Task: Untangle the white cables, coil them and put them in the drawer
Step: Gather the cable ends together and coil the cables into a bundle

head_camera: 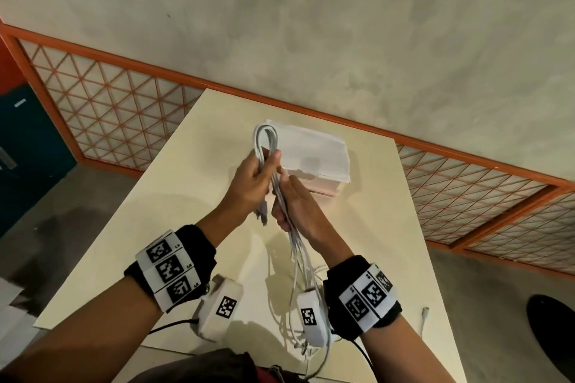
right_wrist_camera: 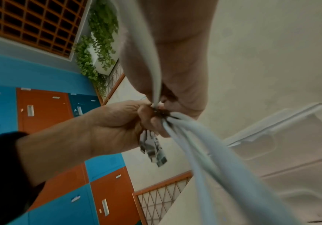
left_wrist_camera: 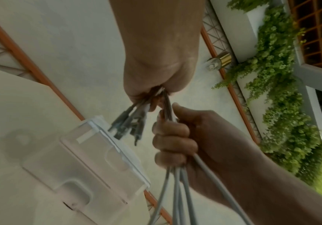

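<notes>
1. Left hand [head_camera: 252, 179]: fingers [head_camera: 275, 156] curled tight round a folded loop of white cables [head_camera: 265, 143], smooth round cord; grey plug ends [left_wrist_camera: 126, 127] hang below the fist.
2. Right hand [head_camera: 295, 205]: fingers [left_wrist_camera: 172, 144] wrapped round the same bundle just beneath, fists nearly touching.
3. Loose strands trail down past the right wrist to the pale counter [head_camera: 389, 242].
4. Drawer [head_camera: 317, 155]: translucent white plastic box, boxy with rounded moulding, sits on the counter just behind the hands.
5. Banded marker cuffs on both wrists.

Two hands [head_camera: 270, 193], one cable bundle [head_camera: 264, 140], one drawer box [head_camera: 317, 152]
</notes>
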### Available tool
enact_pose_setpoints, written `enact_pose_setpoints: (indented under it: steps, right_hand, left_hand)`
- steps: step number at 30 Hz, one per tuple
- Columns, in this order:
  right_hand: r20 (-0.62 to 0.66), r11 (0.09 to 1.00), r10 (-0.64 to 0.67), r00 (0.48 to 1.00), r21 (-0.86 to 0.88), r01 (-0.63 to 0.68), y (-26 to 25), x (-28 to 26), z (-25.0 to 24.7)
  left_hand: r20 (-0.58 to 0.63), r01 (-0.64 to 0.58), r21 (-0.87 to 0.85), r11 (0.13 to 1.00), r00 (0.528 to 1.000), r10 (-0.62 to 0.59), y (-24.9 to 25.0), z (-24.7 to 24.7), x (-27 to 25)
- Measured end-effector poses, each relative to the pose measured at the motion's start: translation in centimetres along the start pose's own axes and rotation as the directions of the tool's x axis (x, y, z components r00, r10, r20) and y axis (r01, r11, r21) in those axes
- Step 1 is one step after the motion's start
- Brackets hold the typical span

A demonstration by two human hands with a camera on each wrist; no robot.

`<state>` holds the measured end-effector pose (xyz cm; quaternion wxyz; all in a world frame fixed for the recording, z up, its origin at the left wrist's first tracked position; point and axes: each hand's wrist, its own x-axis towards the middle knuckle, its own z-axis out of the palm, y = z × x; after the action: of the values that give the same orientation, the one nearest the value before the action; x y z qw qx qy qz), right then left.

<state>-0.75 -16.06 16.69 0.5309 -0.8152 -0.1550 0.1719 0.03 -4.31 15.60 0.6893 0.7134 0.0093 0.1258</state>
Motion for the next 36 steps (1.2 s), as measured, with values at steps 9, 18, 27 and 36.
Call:
enact_pose_setpoints:
  steps: [9,18,27,36]
  right_hand:
    - [0.317,0.981,-0.043,0.948,-0.166,0.100,0.9,-1.5,0.3]
    - [0.406,0.992,0.004,0.914,-0.114,0.046,3.7,-3.1,-1.0]
    - [0.144,0.935,-0.153,0.978,-0.300,0.190,1.0,-0.5,-6.7]
    - [0.053,0.867,-0.328,0.943,-0.379,0.323,-4.2,0.3,-6.4]
  left_hand:
    - [-0.265,0.029,0.037,0.999,0.964,-0.018,-0.8,-3.0,2.7]
    - [-0.400,-0.029,-0.186,0.982,0.915,-0.049,-1.0,-6.1,4.0]
    - [0.083,0.002,-0.023,1.000,0.997,0.000,0.3,-4.6,2.2]
    - [0.204,0.035,-0.031,0.999,0.979,-0.028,2.2,-2.0,1.2]
